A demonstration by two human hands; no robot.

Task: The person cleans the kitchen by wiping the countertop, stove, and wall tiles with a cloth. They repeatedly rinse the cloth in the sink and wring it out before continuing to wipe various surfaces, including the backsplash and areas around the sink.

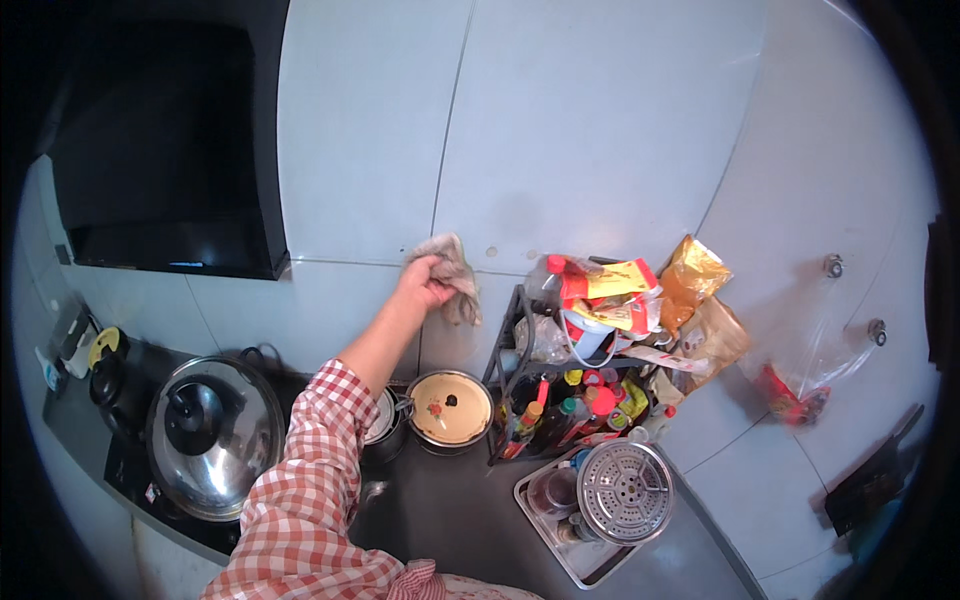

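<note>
My left hand [426, 285] is bunched around a greyish-beige cloth [459, 277] and holds it against the light tiled wall [585, 135], close to a tile joint. The loose end of the cloth hangs down to the right of my fingers. A red-and-white checked sleeve [315, 450] covers that arm, which reaches over the counter [442, 517]. Below the hand stands a pot with a cream enamel lid [450, 409] that bears a flower print and a dark knob. Beside it a smaller dark pot [384, 431] is partly hidden by my sleeve. My right hand is out of view.
A large lidded wok [225, 442] sits at left, under a black range hood [157, 150]. To the right, a dark rack [495, 405] holds bottles and food packets. A metal tray [555, 562] carries jars and a perforated steamer plate [625, 491]. Wall hooks [834, 265] hold a plastic bag.
</note>
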